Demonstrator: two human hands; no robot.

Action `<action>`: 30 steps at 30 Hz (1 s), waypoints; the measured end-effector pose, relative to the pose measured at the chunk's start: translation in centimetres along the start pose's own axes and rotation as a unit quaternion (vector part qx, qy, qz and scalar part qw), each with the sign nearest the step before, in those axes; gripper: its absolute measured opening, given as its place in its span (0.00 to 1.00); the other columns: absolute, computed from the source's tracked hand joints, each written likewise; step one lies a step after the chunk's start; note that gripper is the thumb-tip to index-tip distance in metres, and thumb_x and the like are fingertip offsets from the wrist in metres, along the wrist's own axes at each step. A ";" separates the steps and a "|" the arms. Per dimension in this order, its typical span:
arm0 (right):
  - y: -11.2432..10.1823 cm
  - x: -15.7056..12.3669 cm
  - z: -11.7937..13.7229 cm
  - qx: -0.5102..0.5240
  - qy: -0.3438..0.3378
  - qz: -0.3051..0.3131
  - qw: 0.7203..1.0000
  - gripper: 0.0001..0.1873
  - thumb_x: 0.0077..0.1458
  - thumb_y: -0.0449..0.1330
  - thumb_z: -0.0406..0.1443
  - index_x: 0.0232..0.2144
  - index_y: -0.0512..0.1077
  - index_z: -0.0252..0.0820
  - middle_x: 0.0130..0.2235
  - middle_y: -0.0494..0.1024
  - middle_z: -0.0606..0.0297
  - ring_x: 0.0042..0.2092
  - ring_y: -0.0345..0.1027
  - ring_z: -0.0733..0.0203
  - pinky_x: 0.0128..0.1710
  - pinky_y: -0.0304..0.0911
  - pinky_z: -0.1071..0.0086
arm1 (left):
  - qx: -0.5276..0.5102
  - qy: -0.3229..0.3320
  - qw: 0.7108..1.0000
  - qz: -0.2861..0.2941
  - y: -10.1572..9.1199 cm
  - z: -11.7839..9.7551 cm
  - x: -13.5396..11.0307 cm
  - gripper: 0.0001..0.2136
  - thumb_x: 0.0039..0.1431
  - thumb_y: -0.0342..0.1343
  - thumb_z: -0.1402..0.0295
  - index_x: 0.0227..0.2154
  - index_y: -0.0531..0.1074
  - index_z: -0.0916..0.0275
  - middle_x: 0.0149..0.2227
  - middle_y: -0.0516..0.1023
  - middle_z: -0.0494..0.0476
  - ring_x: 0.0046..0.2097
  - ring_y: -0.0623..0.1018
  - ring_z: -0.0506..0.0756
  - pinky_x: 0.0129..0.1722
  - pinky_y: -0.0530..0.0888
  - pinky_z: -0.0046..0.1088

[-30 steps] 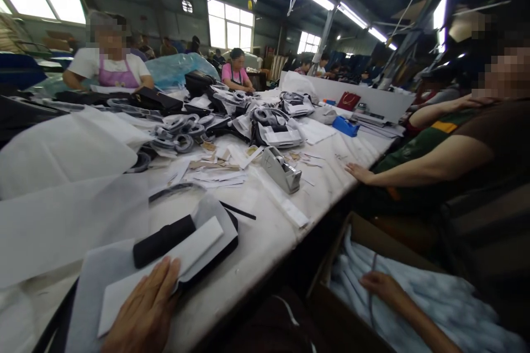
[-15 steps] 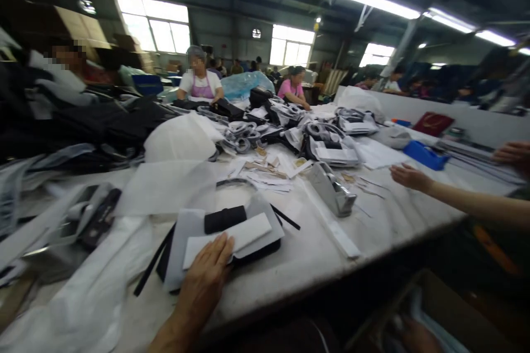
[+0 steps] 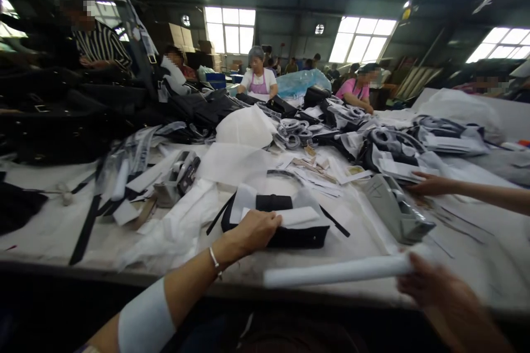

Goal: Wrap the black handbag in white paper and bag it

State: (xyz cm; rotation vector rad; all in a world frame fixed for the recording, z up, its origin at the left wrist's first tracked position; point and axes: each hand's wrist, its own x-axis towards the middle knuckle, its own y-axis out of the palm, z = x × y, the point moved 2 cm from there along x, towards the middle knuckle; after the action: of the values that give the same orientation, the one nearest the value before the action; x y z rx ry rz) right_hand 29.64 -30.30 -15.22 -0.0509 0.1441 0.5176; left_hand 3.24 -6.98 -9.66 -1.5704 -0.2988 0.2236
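From where I stand, the flat black handbag lies in the middle of the near side of the long white worktable, a short black cylindrical piece on top of it and a thin black strap jutting out to its right. Across its upper face runs a folded white padding strip, and there the worker's left hand rests, a silvery bracelet at the wrist. Its fingers curl close together on the strip; I cannot tell whether they pinch it or only press it. The right hand, blurred, is at the near right with its fingers clamped around the right end of a slim white roll, which points left in front of the bag. I cannot tell if the roll touches the table.

To the right of the bag stands a grey angular tape dispenser, and just beyond it a co-worker's hand reaches in from the right to a black bag with a wrapped looped handle. A second tape dispenser, grey with a dark side, sits to the left, near a crumpled white translucent wrapping. Farther off, a person in a lilac apron faces us across the heaped bags
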 end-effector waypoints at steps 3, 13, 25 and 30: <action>6.7 -3.1 -0.5 0.083 0.090 0.141 0.982 0.24 0.42 0.75 0.46 0.37 0.71 0.41 0.28 0.78 0.66 0.29 0.76 0.55 0.31 0.78 0.59 | 0.000 0.022 0.999 0.025 -1.4 0.9 0.9 0.06 0.63 0.53 0.70 0.40 0.73 0.63 0.37 0.81 0.61 0.37 0.82 0.60 0.36 0.78 0.34; 14.2 -4.2 -2.4 0.242 0.140 0.123 0.952 0.33 0.31 0.79 0.38 0.39 0.69 0.41 0.31 0.80 0.73 0.31 0.78 0.59 0.34 0.80 0.64 | 0.013 -0.036 0.999 0.001 -0.8 -1.4 -0.1 0.17 0.61 0.59 0.63 0.48 0.69 0.68 0.45 0.77 0.67 0.44 0.80 0.64 0.40 0.77 0.39; 13.0 -3.2 -3.5 0.231 0.119 0.111 0.959 0.25 0.37 0.75 0.39 0.38 0.71 0.46 0.37 0.80 0.72 0.37 0.78 0.56 0.41 0.79 0.58 | -0.027 -0.087 0.992 -0.088 3.0 -1.9 -1.1 0.32 0.56 0.66 0.65 0.60 0.60 0.68 0.61 0.67 0.72 0.60 0.71 0.63 0.58 0.68 0.43; 13.4 -3.4 -3.2 0.226 0.123 0.101 0.961 0.26 0.36 0.75 0.40 0.38 0.70 0.45 0.39 0.80 0.70 0.38 0.78 0.56 0.43 0.78 0.57 | -0.046 -0.089 0.992 -0.080 2.7 -1.8 -0.9 0.29 0.58 0.64 0.67 0.59 0.61 0.67 0.60 0.69 0.70 0.59 0.72 0.63 0.57 0.70 0.43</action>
State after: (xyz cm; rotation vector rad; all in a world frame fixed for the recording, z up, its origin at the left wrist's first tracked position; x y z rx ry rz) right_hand 19.69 -20.54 -18.00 0.3503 0.5113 0.6700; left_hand 3.11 -9.03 -12.38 -1.6107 -0.5791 0.2278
